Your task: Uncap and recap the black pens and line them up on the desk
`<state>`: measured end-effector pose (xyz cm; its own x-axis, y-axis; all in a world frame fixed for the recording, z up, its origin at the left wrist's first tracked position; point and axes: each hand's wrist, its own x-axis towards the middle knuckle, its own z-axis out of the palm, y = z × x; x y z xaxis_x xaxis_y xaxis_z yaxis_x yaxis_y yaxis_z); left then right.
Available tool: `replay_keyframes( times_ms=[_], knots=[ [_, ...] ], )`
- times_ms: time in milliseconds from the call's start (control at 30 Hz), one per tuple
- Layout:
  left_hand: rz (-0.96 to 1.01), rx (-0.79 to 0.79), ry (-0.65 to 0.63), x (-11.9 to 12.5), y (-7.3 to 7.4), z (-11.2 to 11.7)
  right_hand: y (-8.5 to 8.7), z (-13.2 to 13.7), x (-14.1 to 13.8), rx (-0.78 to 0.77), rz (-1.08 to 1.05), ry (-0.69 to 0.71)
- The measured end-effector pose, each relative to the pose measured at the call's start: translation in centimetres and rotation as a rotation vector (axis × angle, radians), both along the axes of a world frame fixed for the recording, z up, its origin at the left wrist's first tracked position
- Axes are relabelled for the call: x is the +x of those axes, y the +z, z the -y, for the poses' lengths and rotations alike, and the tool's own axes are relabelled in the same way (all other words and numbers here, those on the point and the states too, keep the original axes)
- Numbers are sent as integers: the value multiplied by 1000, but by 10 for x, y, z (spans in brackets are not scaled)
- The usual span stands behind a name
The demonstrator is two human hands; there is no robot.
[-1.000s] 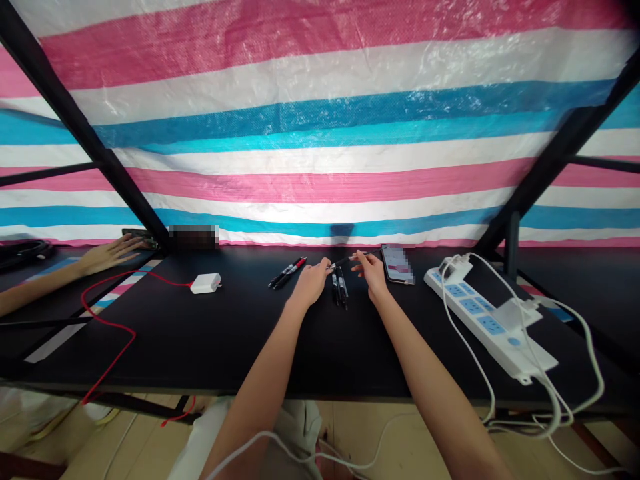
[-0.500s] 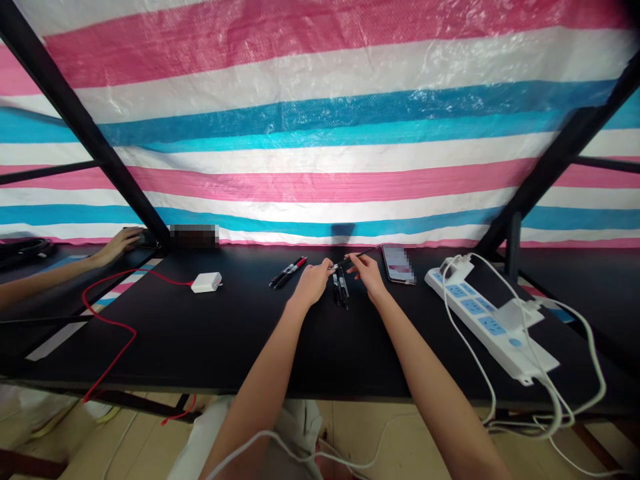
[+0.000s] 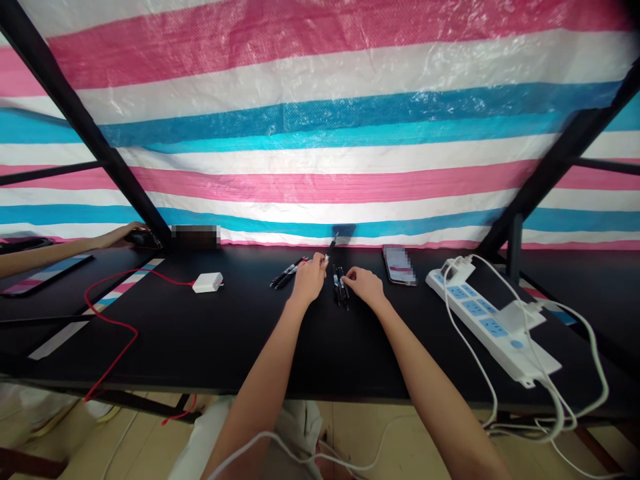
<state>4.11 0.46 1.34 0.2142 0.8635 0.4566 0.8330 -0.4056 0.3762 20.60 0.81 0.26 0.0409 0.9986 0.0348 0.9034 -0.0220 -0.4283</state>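
Note:
A dark pen with a pale clip (image 3: 332, 246) slants up from the fingers of my left hand (image 3: 309, 279), which is closed around its lower end. To the right, my right hand (image 3: 367, 285) has thumb and fingers pinched together at the right edge of a small bunch of black pens (image 3: 337, 287) on the table. The fingertips seem to grip one of these pens, though they partly cover it. Beside my left hand lies another group of pens (image 3: 284, 273), dark with some red, partly hidden by the hand.
A phone (image 3: 400, 265) lies right of my hands, near a white power strip (image 3: 493, 327) with plugs and looping cables. A white charger (image 3: 207, 283) with a red cable is at left. Another person's hand (image 3: 133, 230) rests on a dark object beyond the frame post. Striped sheeting hangs behind.
The pen in my left hand swung from nearly level to steeply upward. My right hand let go of its far end and dropped to the bunch. A tablet-like panel now shows at left.

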Motion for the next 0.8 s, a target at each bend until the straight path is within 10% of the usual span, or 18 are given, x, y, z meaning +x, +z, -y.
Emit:
replay_keyframes(
  times_ms=[500,800],
  knots=[
    [-337,-134,542,-29,-6,-2,1,3,-2,-9,63,29],
    [-349,-16,574,-21,-10,-2,-1,6,-6,33,162,30]
  ],
)
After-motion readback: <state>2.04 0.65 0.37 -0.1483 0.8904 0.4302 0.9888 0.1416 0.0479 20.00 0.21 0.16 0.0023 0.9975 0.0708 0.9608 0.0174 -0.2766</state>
